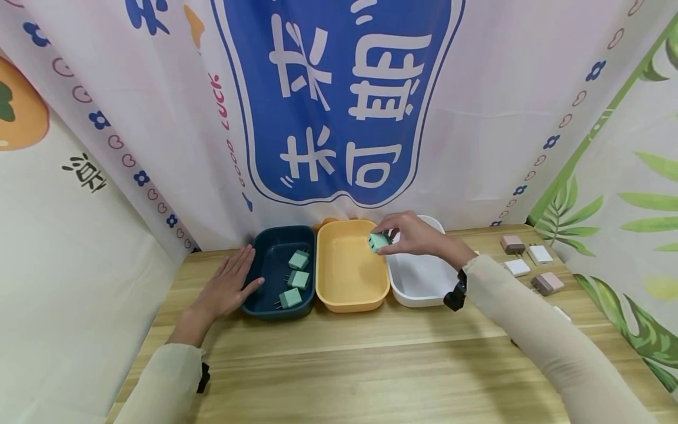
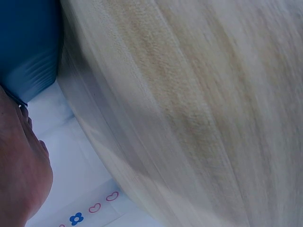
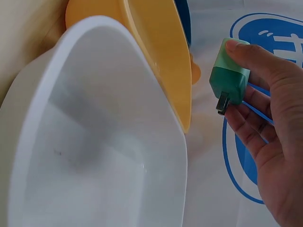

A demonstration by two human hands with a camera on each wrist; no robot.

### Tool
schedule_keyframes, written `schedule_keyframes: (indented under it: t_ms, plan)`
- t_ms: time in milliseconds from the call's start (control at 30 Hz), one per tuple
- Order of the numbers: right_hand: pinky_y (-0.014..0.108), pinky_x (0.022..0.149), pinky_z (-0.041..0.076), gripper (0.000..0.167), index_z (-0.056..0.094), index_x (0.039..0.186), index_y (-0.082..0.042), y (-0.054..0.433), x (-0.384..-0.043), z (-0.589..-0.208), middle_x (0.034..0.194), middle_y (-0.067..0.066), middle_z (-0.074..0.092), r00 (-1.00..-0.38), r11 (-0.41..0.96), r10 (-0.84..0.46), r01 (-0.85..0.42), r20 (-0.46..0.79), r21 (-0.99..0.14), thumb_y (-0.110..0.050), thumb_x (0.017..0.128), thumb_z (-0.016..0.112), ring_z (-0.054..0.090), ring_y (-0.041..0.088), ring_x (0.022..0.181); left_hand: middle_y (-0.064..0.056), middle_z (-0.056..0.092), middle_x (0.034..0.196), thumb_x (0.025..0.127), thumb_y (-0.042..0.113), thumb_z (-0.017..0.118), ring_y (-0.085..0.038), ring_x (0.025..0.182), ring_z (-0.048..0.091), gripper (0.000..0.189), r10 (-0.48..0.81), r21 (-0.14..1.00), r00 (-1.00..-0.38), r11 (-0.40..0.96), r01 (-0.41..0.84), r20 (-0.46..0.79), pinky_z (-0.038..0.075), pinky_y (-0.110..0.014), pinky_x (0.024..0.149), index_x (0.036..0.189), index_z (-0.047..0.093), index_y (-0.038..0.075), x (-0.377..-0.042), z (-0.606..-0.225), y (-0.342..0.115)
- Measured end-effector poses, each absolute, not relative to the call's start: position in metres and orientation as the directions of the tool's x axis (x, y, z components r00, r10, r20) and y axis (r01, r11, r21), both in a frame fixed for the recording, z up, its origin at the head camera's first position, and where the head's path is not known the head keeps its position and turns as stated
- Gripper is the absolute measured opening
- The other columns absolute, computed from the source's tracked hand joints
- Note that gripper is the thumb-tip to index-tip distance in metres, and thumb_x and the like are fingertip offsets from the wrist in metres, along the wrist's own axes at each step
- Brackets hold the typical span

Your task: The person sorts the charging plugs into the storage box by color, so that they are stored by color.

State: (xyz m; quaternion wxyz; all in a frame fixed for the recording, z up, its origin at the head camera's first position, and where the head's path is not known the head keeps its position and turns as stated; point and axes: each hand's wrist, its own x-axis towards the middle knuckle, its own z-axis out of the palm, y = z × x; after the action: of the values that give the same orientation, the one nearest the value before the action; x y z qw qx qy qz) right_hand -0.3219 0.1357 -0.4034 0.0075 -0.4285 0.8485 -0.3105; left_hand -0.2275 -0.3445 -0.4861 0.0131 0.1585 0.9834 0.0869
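Printed cloth (image 1: 503,118) hung behind a wooden table (image 1: 318,377).
At 12 o'clock in the head view, a blue sign (image 1: 339,118) is printed, lettered in white and flanked by borders (image 1: 141,178) of hearts and flowers. An orange print (image 1: 26,112) is seen toward 10, green leaves (image 1: 651,201) are shown at 3, and 6 is filled by the table.

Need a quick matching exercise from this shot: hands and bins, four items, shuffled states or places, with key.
Column 1
1. Right hand
2. Left hand
3. Yellow bin
4. Dark blue bin

Column 2
A. Between two other bins
B. Contains three green chargers
C. Pinching a single green charger
D. At a bin's left edge, holding nothing

Pairs: 1-C, 2-D, 3-A, 4-B
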Motion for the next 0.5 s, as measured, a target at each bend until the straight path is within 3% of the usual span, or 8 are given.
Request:
schedule_keyframes:
  t_ms: [167, 500]
  plan:
    - [0.046, 0.083, 0.065, 0.041, 0.081, 0.119, -0.005, 0.121, -0.319, -0.405, 0.106, 0.005, 0.077, -0.627, 0.422, -0.738, -0.718, 0.251, -0.554, -0.018, 0.082, 0.094, 0.072, 0.017, 0.088, -0.02, 0.005, 0.177, 0.112, 0.057, 0.038, -0.042, 0.163, 0.007, 0.086, 0.316, 0.172, -0.949, 0.935, 0.311, 0.002, 0.006, -0.064, 0.13, 0.169, 0.009, 0.0, -0.227, -0.486, -0.344]
    - [0.035, 0.083, 0.065, 0.042, 0.081, 0.12, -0.007, 0.095, -0.318, -0.414, 0.107, 0.002, 0.077, -0.613, 0.403, -0.753, -0.717, 0.24, -0.568, -0.024, 0.083, 0.093, 0.069, 0.012, 0.089, -0.019, 0.005, 0.178, 0.112, 0.056, 0.039, -0.042, 0.163, 0.007, 0.085, 0.316, 0.178, -0.949, 0.933, 0.314, 0.019, 0.006, -0.063, 0.13, 0.17, 0.008, 0.002, -0.226, -0.487, -0.346]
